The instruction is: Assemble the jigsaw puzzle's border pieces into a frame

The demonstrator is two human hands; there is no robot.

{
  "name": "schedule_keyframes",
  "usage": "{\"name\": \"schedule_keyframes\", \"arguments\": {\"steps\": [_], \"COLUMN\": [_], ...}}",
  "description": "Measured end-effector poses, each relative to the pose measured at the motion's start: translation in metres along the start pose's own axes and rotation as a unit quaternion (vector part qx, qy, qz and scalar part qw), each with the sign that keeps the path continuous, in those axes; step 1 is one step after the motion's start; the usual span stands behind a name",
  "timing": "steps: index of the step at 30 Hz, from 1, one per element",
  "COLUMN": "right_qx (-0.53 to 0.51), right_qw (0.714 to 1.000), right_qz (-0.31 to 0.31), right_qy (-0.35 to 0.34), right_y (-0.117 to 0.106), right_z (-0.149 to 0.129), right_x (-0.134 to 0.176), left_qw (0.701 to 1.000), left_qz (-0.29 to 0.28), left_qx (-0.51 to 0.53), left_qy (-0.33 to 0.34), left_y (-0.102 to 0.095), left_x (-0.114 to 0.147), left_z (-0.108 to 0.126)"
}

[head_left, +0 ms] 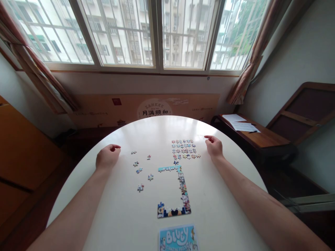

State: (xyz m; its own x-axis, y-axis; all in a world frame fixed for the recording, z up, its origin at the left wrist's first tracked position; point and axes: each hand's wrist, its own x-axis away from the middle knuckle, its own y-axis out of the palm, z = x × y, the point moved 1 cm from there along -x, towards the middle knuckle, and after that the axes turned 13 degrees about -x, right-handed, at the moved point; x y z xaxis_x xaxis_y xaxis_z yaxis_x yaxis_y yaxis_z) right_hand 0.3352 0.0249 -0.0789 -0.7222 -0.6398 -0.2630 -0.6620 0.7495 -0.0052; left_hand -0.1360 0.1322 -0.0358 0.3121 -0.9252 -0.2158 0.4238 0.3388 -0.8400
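My left hand rests on the left of the white round table, fingers curled in, with nothing visible in them. To its right lie several loose puzzle pieces, spread apart. On the right, my right hand is loosely closed, its index finger pointing left, and nothing shows in it. Just left of that finger are rows of puzzle pieces. Between my forearms lies a partly joined puzzle border, covering parts of the top, the right side and the bottom. A single dark blue piece sits above its top strip.
A blue "Bluey" picture card or box lies at the near edge of view. Right of the table stands a low wooden bench with papers and pens. A folded wooden chair leans on the wall. Barred windows are behind.
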Motion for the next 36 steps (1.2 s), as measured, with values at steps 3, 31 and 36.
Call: {"name": "schedule_keyframes", "arguments": {"steps": [3,31,36], "right_qx": [-0.014,-0.07,-0.065], "right_qw": [1.0,0.997,0.998], "right_qz": [-0.001,-0.005,-0.007], "right_qy": [-0.001,0.03,0.024], "right_y": [0.001,-0.002,-0.002], "right_z": [-0.001,-0.005,-0.006], "right_x": [0.0,0.0,0.001], "left_qw": [1.0,0.982,0.979], "left_qz": [-0.004,-0.05,-0.039], "left_qx": [-0.012,-0.097,-0.099], "left_qy": [0.014,0.152,0.176], "left_y": [-0.001,-0.005,-0.006], "left_x": [0.001,0.014,0.016], "left_z": [0.002,0.016,0.018]}}
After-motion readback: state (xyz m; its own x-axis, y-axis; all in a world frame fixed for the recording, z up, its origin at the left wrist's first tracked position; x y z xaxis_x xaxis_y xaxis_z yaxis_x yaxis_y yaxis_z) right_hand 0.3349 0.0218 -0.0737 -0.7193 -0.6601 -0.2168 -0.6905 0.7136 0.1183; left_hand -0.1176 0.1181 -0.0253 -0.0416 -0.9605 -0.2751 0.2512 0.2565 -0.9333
